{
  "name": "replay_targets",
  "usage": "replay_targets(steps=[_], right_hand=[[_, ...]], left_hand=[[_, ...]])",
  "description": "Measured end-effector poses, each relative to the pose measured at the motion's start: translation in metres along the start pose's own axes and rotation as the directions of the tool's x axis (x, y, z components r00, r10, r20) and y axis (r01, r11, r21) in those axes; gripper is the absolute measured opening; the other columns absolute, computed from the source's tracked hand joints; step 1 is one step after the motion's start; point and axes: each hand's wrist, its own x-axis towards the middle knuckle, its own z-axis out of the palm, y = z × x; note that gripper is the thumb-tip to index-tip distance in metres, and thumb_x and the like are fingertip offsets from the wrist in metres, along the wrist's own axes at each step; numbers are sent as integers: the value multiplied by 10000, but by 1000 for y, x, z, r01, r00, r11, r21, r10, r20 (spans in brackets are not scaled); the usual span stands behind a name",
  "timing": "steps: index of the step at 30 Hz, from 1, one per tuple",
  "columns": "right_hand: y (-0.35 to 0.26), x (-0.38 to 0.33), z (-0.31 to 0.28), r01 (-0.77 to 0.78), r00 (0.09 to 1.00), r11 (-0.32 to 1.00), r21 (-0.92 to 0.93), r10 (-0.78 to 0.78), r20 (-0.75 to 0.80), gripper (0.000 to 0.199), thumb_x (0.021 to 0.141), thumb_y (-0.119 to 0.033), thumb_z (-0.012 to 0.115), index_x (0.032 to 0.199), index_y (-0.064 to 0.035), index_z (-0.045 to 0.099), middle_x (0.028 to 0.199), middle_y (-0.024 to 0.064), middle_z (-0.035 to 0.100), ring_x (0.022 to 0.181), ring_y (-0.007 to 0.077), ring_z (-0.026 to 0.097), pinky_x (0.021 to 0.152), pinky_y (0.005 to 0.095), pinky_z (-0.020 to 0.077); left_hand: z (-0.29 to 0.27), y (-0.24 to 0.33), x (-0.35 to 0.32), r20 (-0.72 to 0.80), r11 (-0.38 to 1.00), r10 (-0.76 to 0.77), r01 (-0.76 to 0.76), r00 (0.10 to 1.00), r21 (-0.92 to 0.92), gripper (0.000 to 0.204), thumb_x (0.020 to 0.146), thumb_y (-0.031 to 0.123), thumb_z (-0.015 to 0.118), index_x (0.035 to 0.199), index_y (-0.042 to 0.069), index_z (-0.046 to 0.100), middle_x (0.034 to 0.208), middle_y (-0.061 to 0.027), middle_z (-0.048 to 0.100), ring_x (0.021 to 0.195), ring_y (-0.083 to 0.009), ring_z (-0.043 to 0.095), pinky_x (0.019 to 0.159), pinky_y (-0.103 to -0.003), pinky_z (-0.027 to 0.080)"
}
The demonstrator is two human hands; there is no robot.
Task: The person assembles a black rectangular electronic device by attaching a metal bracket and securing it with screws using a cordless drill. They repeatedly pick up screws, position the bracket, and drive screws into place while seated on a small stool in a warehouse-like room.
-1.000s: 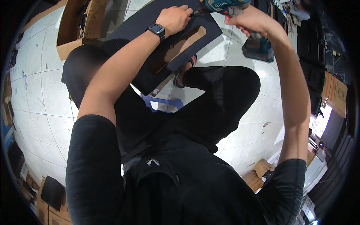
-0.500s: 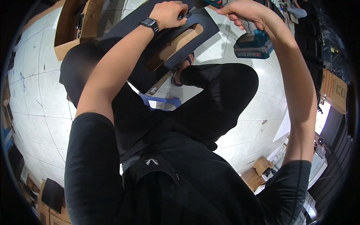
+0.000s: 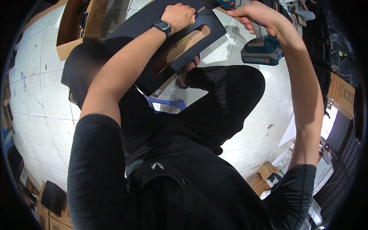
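Observation:
A black box-like speaker-shaped cabinet (image 3: 214, 27) with a long rounded slot lies in front of me. My left hand (image 3: 179, 17), with a watch on its wrist, rests at its upper surface. Its fingers are closed around a small dark piece (image 3: 196, 15), mostly hidden by the fingers. My right hand (image 3: 258, 17) grips the handle of a teal and black cordless drill (image 3: 262, 51), battery pack downward. The drill points left, its bit reaching toward the dark piece at my left fingertips. Whether the bit touches it I cannot tell.
An open cardboard box (image 3: 71, 48) with dark items stands at the far left. Below the cabinet is a blue plastic stool edge (image 3: 168, 102). My bent legs frame the cabinet's near side. Another carton (image 3: 341, 94) stands at the right, with clutter around it.
My left hand has shifted slightly right, its fingers covering more of the dark piece. The drill and right hand have moved a little right and down. The cabinet has shifted slightly right.

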Motion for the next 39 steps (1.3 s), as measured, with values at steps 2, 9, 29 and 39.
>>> replay_targets(steps=[2, 9, 29, 39], right_hand=[[0, -2, 0, -3, 1000, 1000, -17, 2, -10, 294, 946, -161, 708, 694, -34, 624, 594, 46, 593, 509, 145, 549, 492, 300, 442], [7, 1, -2, 21, 1000, 1000, 9, -21, -3, 296, 946, -165, 706, 693, -31, 630, 584, 53, 599, 505, 149, 554, 494, 300, 448], [35, -5, -7, 230, 970, 953, -199, -240, -28, 466, 937, -455, 724, 626, -124, 622, 514, -37, 526, 473, 39, 522, 516, 203, 446], [36, -21, -15, 244, 956, 936, -252, -277, -101, 532, 917, -534, 703, 580, -145, 572, 517, -27, 524, 514, 56, 521, 651, 209, 443]], left_hand=[[-1, 2, 3, 17, 1000, -21, 21, 1000, 19, 282, 997, 374, 580, 1019, 157, 760, 977, -75, 746, 965, -304, 717, 754, -450, 608], [-16, 4, 5, 18, 998, -63, 63, 998, 4, 390, 999, 461, 602, 835, 155, 780, 800, -102, 741, 786, -334, 736, 687, -452, 604], [-43, -9, 4, 30, 968, 109, -100, 994, -232, 192, 925, 291, 716, 1002, 117, 739, 1011, -69, 717, 925, -322, 715, 805, -436, 590], [-13, 10, -4, -68, 999, -51, 52, 996, 15, 189, 958, 244, 668, 1019, 68, 697, 992, -115, 700, 950, -322, 715, 762, -451, 616]])
